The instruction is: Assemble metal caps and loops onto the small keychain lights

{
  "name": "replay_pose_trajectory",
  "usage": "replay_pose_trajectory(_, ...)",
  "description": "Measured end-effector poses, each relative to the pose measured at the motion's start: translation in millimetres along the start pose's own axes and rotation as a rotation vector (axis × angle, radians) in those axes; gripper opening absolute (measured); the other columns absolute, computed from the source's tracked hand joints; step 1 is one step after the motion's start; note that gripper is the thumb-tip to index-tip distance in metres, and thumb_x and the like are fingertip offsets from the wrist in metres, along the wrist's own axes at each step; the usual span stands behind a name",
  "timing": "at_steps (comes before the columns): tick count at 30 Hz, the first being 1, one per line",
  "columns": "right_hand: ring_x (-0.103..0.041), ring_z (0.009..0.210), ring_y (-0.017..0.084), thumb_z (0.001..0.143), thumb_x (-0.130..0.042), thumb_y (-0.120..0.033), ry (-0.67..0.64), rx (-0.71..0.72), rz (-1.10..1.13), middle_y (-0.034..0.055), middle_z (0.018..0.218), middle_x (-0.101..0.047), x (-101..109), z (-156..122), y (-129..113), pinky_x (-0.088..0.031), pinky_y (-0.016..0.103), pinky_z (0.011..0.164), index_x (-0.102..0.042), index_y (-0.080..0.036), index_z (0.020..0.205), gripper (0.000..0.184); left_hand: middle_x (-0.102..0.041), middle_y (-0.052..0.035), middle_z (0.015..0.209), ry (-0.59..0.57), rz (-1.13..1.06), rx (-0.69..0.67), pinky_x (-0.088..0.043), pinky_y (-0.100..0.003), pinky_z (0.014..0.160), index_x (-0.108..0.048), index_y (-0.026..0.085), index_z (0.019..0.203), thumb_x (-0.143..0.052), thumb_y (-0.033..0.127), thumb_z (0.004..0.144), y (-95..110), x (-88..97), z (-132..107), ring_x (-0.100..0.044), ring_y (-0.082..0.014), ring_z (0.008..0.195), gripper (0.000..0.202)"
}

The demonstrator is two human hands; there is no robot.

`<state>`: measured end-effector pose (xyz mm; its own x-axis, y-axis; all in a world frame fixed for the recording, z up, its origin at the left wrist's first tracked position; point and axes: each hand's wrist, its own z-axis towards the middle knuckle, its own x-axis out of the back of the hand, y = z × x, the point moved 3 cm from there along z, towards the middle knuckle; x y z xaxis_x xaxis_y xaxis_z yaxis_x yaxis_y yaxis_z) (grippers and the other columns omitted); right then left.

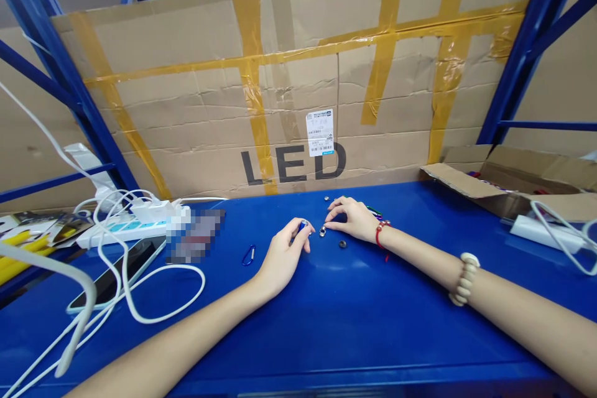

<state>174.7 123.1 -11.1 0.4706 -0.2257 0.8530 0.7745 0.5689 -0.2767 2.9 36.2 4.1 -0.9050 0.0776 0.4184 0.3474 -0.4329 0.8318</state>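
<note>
My left hand (pixel 288 255) is closed, thumb and fingers pinching a small blue piece (pixel 303 224) whose kind I cannot make out. A little to the right, my right hand (pixel 353 219) has its thumb and fingertips pinched at a small silver metal ring (pixel 322 232) at the tabletop. Below the right hand lies a dark round metal piece (pixel 342 244), and beyond it a small silver piece (pixel 326 198). Some green and blue carabiners (pixel 374 212) are partly hidden behind the right wrist. A blue carabiner (pixel 249 255) lies left of my left hand.
On the left are a phone (pixel 116 277), a white power strip (pixel 125 231) and tangled white cables (pixel 180 311). An open cardboard box (pixel 517 180) and a white adapter (pixel 545 234) stand at the right. A taped cardboard sheet (pixel 200 130) walls off the back of the blue table (pixel 373 323).
</note>
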Motion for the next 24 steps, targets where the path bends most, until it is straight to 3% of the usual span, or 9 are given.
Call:
replay_pose_trajectory(7, -0.053, 0.095, 0.021, 0.072, -0.066, -0.037, 0.071, 0.027, 0.023, 0.0025, 0.095, -0.059, 9.9, -1.3, -9.6, -0.033, 0.043, 0.087, -0.07, -0.026, 0.071, 0.011, -0.048, 0.0029, 0.06, -0.033, -0.025, 0.027, -0.034, -0.021, 0.057, -0.052, 0.016, 0.085, -0.039, 0.035, 0.087, -0.9, -1.2, -0.1, -0.045, -0.0113, 0.058, 0.023)
replay_pose_trajectory(13, -0.055, 0.084, 0.017, 0.073, -0.064, -0.038, 0.483, 0.212, 0.384, 0.0051, 0.091, -0.052, 32.7, -12.7, -48.9, -0.045, 0.035, 0.079, -0.069, -0.021, 0.073, 0.018, -0.047, 0.003, 0.058, -0.087, -0.058, 0.037, -0.036, -0.021, 0.056, -0.051, 0.016, 0.083, -0.04, 0.036, 0.086, -4.4, -4.2, 0.3, -0.045, -0.0107, 0.054, 0.023)
replay_pose_trajectory(17, -0.054, 0.076, 0.014, 0.076, -0.061, -0.035, 0.424, 0.312, 0.504, 0.005, 0.088, -0.051, 31.5, -20.3, -71.0, -0.048, 0.033, 0.072, -0.069, -0.021, 0.072, 0.016, -0.047, 0.0033, 0.058, -0.081, -0.052, 0.016, -0.036, -0.021, 0.056, -0.049, 0.016, 0.081, -0.039, 0.035, 0.086, -4.7, -4.2, 0.2, -0.045, -0.0105, 0.053, 0.022)
replay_pose_trajectory(24, -0.053, 0.071, 0.012, 0.081, -0.054, -0.036, 0.344, 0.308, 0.52, 0.0055, 0.092, -0.053, 28.2, -23.7, -76.0, -0.048, 0.032, 0.071, -0.067, -0.019, 0.068, 0.025, -0.048, 0.0032, 0.057, -0.084, -0.05, 0.003, -0.035, -0.021, 0.054, -0.048, 0.016, 0.079, -0.039, 0.035, 0.087, -4.9, -4.0, 0.2, -0.044, -0.01, 0.052, 0.022)
